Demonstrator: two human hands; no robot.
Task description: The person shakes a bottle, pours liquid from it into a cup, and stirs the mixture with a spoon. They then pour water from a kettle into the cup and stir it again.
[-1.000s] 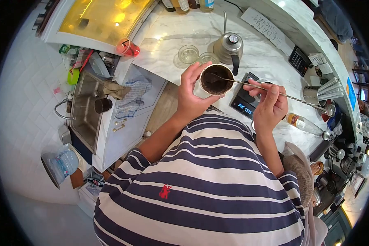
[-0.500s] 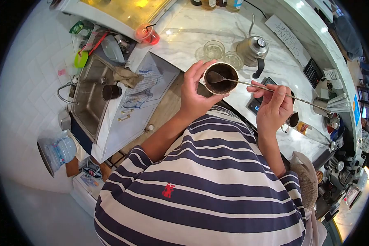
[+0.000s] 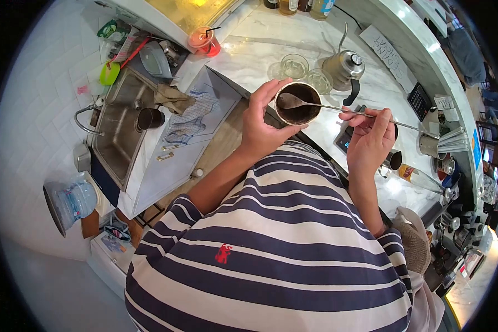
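Observation:
My left hand [image 3: 264, 119] is wrapped round a cup [image 3: 305, 88] with a pale rim and a dark brown inside, tilted toward me. A long-handled bar spoon [image 3: 337, 108] with a twisted stem is pinched in the fingers of my right hand [image 3: 369, 135]. Its bowl lies over the cup's mouth, against the dark inside. Just beyond the cup stand two clear glasses [image 3: 294, 66] and a steel gooseneck kettle [image 3: 344, 67]. Partly behind my right hand is a digital scale [image 3: 344, 143] with a lit display.
To the left is a steel sink [image 3: 112, 144] with a dark cup [image 3: 150, 119] at its edge. A red drink [image 3: 207, 44] with a straw stands at the back. On the right are a calculator [image 3: 419, 100], a bottle [image 3: 419, 177] and a metal container [image 3: 430, 145] of white packets.
The spoon's bowl has shifted slightly within the cup's mouth, and the far end of its handle has risen a little. My left hand still holds the cup. The view has tilted slightly.

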